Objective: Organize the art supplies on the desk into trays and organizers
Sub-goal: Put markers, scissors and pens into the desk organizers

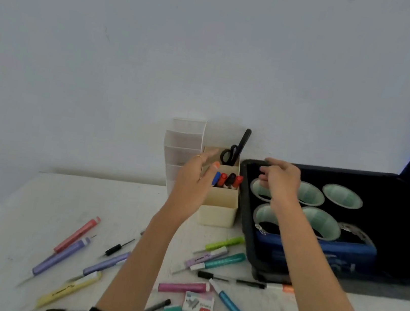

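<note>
Cream organizer (219, 210) beside left hand (192, 180), black tray (243, 187) under right hand (281, 182).

We log craft workspace, home or office unclear: white desk (18, 207) against bare wall (136, 38), pens (77, 234) scattered near, organizer (220, 207) far.

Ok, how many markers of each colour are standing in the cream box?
Blue marker: 1
Red markers: 2
Black marker: 1
Total in the box: 4
</note>
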{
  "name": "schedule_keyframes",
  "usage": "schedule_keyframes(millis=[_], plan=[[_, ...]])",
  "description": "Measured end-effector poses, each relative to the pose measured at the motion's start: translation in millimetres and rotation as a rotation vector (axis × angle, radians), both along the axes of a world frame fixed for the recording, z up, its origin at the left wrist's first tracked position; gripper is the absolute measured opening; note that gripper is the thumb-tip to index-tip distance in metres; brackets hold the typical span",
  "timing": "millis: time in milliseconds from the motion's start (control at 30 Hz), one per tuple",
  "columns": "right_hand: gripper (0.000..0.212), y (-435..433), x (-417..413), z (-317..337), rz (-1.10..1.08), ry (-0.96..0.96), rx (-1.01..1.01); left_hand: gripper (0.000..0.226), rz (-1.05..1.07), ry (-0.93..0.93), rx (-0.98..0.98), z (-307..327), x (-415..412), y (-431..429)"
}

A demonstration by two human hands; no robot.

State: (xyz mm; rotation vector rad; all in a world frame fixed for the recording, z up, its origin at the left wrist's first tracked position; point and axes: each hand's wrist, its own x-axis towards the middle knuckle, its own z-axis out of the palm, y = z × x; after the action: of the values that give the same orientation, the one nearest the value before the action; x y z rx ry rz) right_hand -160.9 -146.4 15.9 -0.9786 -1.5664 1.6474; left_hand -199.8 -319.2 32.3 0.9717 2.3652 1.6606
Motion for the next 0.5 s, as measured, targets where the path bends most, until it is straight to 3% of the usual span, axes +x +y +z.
schedule_keyframes(millis=[267,433,500], plan=[[0.029,-70.4,122.0,22.2,0.244,0.203,-0.034,0.021,0.132,-0.151,0.145,-36.1,68.0,-54.4],[0.032,-91.9,177.6,-1.9,0.209,0.32,-0.092,0.022,0.122,-0.252,0.171,-62.0,106.9,-68.9],[0.032,-93.9,196.2,-16.6,0.142,0.277,-0.082,0.021,0.115,-0.293,0.183,-71.4,119.4,-72.0]])
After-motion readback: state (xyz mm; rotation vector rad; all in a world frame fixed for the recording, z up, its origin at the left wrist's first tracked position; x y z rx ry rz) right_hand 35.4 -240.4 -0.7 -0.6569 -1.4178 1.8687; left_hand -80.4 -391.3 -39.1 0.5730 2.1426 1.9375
